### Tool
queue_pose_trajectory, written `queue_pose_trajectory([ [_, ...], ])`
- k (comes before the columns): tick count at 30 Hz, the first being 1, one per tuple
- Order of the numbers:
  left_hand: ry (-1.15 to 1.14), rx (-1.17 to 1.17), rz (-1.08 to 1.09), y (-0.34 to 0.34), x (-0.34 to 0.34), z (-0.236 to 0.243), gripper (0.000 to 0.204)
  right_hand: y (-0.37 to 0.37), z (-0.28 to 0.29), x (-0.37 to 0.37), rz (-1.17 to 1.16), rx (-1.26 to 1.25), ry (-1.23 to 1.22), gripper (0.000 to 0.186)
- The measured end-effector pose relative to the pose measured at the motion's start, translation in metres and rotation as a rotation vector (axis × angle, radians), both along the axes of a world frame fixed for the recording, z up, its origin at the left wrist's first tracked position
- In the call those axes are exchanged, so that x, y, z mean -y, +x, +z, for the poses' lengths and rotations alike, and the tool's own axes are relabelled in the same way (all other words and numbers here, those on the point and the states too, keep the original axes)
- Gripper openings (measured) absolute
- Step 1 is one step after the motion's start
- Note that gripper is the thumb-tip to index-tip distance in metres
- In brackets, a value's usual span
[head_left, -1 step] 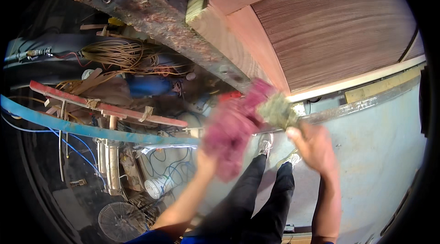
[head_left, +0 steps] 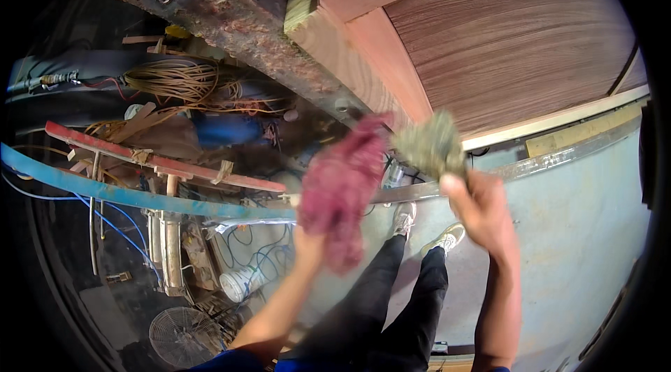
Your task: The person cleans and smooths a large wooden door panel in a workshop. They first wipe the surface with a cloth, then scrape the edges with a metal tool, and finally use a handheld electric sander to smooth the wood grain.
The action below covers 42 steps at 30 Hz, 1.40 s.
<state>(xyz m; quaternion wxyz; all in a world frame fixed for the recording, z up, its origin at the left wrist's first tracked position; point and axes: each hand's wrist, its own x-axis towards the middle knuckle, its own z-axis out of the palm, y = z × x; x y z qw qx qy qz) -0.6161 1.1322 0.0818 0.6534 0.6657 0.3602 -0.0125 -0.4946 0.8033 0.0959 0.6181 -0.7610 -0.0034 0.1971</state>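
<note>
My left hand (head_left: 309,245) is closed around a crumpled maroon rag (head_left: 339,194), which covers most of its fingers and hangs down past them. In my right hand (head_left: 482,211) is a mottled greenish-grey thing (head_left: 432,147), wider at its far end and smeared by motion; its kind cannot be made out. The thumb presses along its near end. Both hands are in front of the near corner of a wooden panel (head_left: 517,44) with a brown grained middle and pale pinkish frame. A small gap separates the rag from the greenish-grey thing.
A rusty metal beam (head_left: 231,30) slants along the panel's left side. A curved metal bar (head_left: 531,166) crosses beneath the panel. At left are a red bar (head_left: 161,159), a blue rail (head_left: 126,197), coiled cable (head_left: 175,82), a white bucket (head_left: 241,285) and a fan (head_left: 183,337).
My left hand and the rag have moved left, away from the panel's corner. The greenish-grey thing in my right hand has shifted slightly up and right, and the two have come apart.
</note>
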Motion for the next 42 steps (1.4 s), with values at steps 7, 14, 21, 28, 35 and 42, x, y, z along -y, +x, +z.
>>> queue_pose_trajectory([
  [7, 0.065, -0.252, -0.262, -0.019, 0.002, 0.002, 0.071, 0.123, 0.034, -0.073, -0.267, 0.145, 0.412, 0.039],
  [14, -0.036, -0.212, -0.232, -0.036, 0.020, -0.008, 0.077, 0.063, -0.047, -0.066, -0.364, 0.043, 0.354, 0.037],
  [21, 0.052, -0.289, -0.261, -0.013, 0.037, 0.007, 0.076, 0.121, 0.004, -0.076, -0.294, 0.155, 0.276, 0.049],
  [28, 0.250, -0.339, -0.254, -0.014, 0.006, 0.005, 0.053, 0.008, -0.078, -0.042, -0.246, -0.031, 0.143, 0.044],
  [35, 0.396, -0.220, -0.702, -0.007, 0.034, 0.013, 0.051, -0.121, -0.089, -0.033, 0.261, 0.081, 0.121, 0.026],
  [42, 0.886, 0.021, -0.718, 0.036, 0.033, 0.022, 0.044, -0.092, -0.059, -0.008, 0.133, -0.091, 0.145, 0.017],
])
